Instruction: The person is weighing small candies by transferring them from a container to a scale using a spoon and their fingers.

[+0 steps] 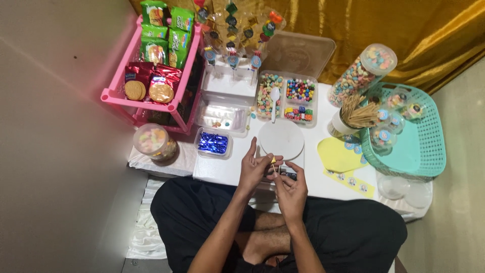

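Home craft corner — floor seat, low table, sweets trays, gold curtain.

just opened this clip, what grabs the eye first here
At centre, the left hand and right hand pinch a thin wooden stick over a low white table. Behind them sits a divided tray of bright candies; a pink snack rack stands far left, a teal basket right.

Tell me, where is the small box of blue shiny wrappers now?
In the head view, the small box of blue wrappers sits on the white table, left of the round white disc, beside the pink rack.
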